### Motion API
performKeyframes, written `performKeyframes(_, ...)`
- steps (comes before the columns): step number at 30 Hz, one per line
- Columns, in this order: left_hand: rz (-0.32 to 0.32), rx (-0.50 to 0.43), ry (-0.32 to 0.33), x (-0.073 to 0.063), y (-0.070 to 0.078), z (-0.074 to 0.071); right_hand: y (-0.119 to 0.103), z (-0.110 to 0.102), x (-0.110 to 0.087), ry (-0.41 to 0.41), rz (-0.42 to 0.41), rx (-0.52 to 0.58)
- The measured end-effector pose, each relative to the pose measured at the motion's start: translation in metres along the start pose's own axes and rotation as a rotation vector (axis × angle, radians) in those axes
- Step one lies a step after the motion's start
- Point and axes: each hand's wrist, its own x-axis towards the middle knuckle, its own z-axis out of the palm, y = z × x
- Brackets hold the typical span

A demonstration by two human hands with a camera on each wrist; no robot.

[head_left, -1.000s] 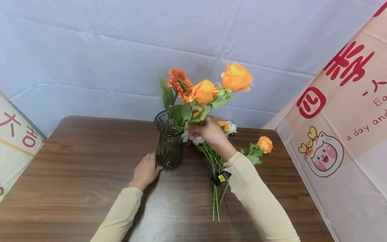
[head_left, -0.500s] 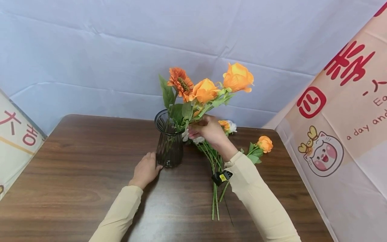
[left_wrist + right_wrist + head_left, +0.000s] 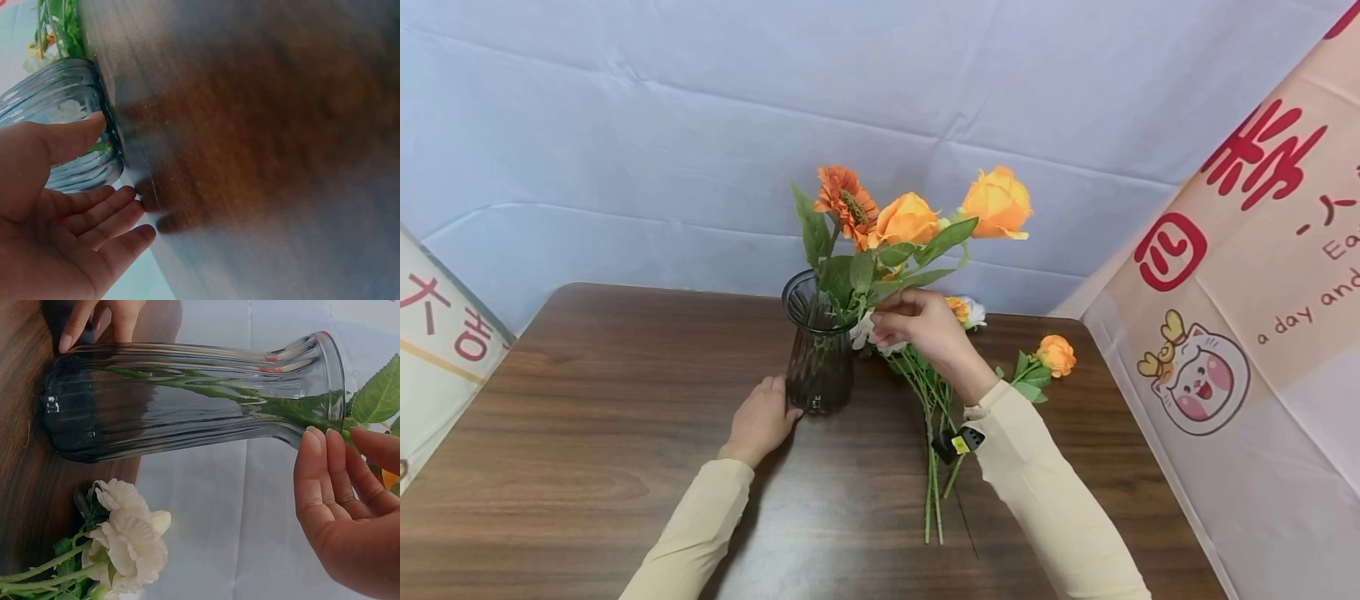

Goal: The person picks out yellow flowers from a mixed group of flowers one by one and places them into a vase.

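Observation:
A dark ribbed glass vase [image 3: 820, 375] stands upright on the table, with green stems inside it. An orange sunflower-like flower [image 3: 847, 206] leans out of its mouth. Two orange roses rise to the right: a middle rose [image 3: 906, 221] and a farther right rose [image 3: 997, 202]. Close to the rim, my right hand [image 3: 925, 329] pinches the right rose's stem between thumb and fingers; the leaves partly cover the grip. My left hand [image 3: 762, 421] lies on the table against the vase's lower left side. Its thumb touches the glass near the base and its fingers are extended [image 3: 81, 187].
Right of the vase lies a bunch of long green stems [image 3: 931, 475] with white flowers [image 3: 128, 544] and a white-orange bloom [image 3: 966, 312]. A single orange flower [image 3: 1056, 356] lies farther right on the wooden table [image 3: 587, 417]. A pale cloth backdrop [image 3: 700, 167] hangs behind.
The right rose has turned and shifted slightly right and down, its leaves now facing up. My right wrist has rolled a little to the right. My left hand and the vase have stayed put.

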Motion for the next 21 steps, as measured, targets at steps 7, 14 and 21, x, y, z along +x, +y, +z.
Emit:
performKeyframes(7, -0.008, -0.002, -0.001, 0.001, 0.001, 0.000, 0.006, -0.008, -0.004, -0.007, -0.050, -0.011)
performKeyframes(14, -0.009, -0.007, 0.001, 0.000, 0.001, -0.001, 0.014, -0.015, -0.010, 0.007, -0.033, 0.006)
performKeyframes(21, -0.013, -0.013, -0.003, 0.000, 0.000, -0.001, 0.024, -0.028, -0.019, 0.039, -0.004, 0.006)
